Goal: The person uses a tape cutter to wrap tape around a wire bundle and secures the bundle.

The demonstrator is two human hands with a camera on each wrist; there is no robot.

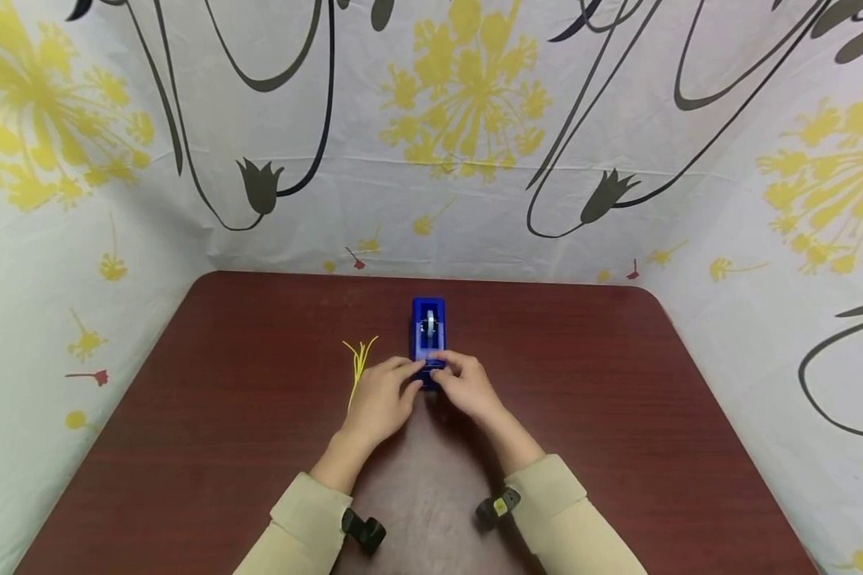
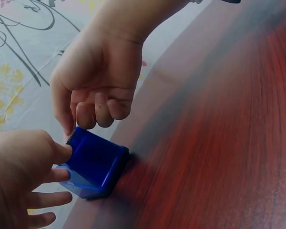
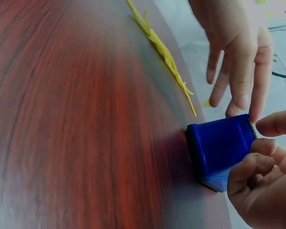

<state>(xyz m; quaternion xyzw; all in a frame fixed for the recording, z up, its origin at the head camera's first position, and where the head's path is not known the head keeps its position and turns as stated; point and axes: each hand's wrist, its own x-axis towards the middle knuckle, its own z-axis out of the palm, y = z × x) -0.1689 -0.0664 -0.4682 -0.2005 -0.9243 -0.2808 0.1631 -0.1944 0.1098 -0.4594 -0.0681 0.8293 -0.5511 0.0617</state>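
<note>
A blue tape dispenser (image 1: pixel 419 335) with a small tape roll (image 1: pixel 430 323) stands on the table, its toothed cutter edge facing me. My left hand (image 1: pixel 379 403) is at the cutter's left corner, fingertips touching it and the other fingers fairly straight in the right wrist view. From the other side my right hand (image 1: pixel 469 389) reaches the same edge. Its thumb and index finger come together there, seemingly pinching the tape's end, while its other fingers curl in. The clear tape itself is hardly visible. Left of the dispenser lies a bundle of thin yellow strands (image 3: pixel 164 52), partly behind my left hand in the head view.
The dark red-brown wooden table (image 1: pixel 582 383) has rounded far corners. A white patterned cloth (image 1: pixel 431 231) hangs behind and beside it. A black wrist camera (image 1: pixel 363 530) is on the left sleeve, and another wrist camera (image 1: pixel 499 508) is on the right.
</note>
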